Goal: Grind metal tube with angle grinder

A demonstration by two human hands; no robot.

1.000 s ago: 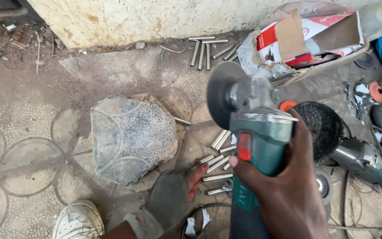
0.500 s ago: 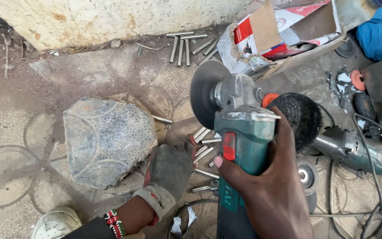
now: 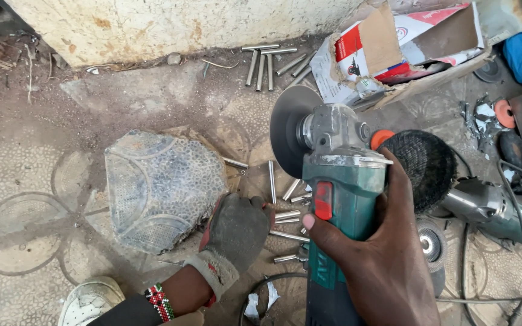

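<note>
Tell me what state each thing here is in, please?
Green angle grinder: held up off the ground in the right hand.
Left hand: gloved, resting on short metal rods.
Cardboard box: torn open.
Second grinder: lying on the ground.

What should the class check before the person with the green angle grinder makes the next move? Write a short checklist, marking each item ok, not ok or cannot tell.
1. Right hand has a full grip on the green angle grinder: ok.
2. Right hand gloved: not ok, bare.
3. Left hand gloved: ok.
4. Left hand apart from the cutting disc: ok, it rests low by the short metal rods.
5. Guard over the disc: cannot tell.
6. Disc spinning: cannot tell.
</note>
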